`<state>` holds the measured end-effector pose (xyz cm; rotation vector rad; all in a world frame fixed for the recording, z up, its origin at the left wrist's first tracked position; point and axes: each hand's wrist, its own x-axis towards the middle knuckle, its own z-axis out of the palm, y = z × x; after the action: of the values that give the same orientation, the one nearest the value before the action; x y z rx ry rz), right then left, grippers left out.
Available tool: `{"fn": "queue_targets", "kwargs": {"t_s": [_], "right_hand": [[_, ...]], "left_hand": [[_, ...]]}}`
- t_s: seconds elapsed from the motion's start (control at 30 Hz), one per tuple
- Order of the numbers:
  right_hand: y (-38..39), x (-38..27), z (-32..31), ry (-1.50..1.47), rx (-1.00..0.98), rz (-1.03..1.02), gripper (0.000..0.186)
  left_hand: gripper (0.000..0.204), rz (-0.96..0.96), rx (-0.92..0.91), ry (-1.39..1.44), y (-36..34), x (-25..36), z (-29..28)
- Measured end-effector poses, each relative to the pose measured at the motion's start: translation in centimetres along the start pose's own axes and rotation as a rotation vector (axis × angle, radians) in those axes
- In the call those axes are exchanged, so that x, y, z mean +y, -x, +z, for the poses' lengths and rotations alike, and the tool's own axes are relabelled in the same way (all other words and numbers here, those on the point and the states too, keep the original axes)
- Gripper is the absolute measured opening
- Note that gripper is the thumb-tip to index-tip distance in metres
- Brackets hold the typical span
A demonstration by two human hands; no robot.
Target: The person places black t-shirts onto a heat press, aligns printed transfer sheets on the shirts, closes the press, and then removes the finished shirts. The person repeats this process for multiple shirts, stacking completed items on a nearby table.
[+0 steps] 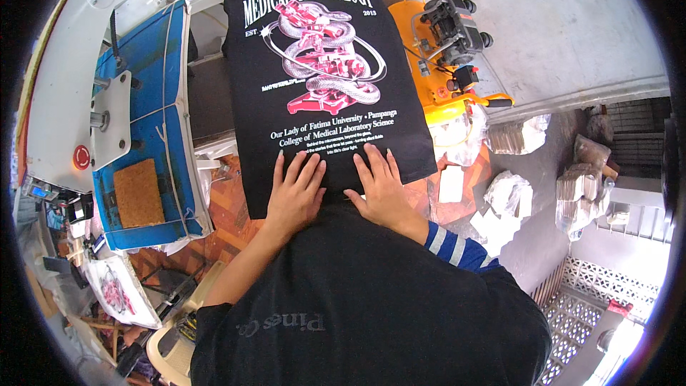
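Note:
Spread out in front of me is a black printed T-shirt (250, 111), its white lettering above and below a pink and grey snake-and-microscope picture. My left hand (296, 189) lies flat on the shirt's near part, fingers stretched toward the print. Beside it, my right hand (379, 182) rests flat too, fingers spread and the thumb pointing toward the left hand. Both sets of fingertips touch the fabric just at the lowest printed lines. Neither hand grips anything. The surface under the shirt is hidden by it.
Left of the shirt stands a blue-topped machine (146, 136) with a brown pad (139, 194) and a red button (82, 157). An orange air compressor (421, 50) is close on the right. Plastic-wrapped bundles (514, 136) lie farther right. A beige chair (168, 347) is at lower left.

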<state>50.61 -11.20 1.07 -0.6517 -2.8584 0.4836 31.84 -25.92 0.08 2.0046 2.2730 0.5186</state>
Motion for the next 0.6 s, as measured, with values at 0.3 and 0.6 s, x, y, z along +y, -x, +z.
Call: {"fn": "queue_targets", "kwargs": {"t_s": [0.3, 0.6], "right_hand": [[-0.1, -0.2, 0.3, 0.034, -0.011, 0.026, 0.072], [-0.6, -0.5, -0.4, 0.055, 0.003, 0.056, 0.072]], "left_hand": [[0.061, -0.023, 0.015, -0.037, -0.1, 0.2, 0.5], [0.071, -0.108, 0.045, -0.01, -0.2, 0.7, 0.2]]}}
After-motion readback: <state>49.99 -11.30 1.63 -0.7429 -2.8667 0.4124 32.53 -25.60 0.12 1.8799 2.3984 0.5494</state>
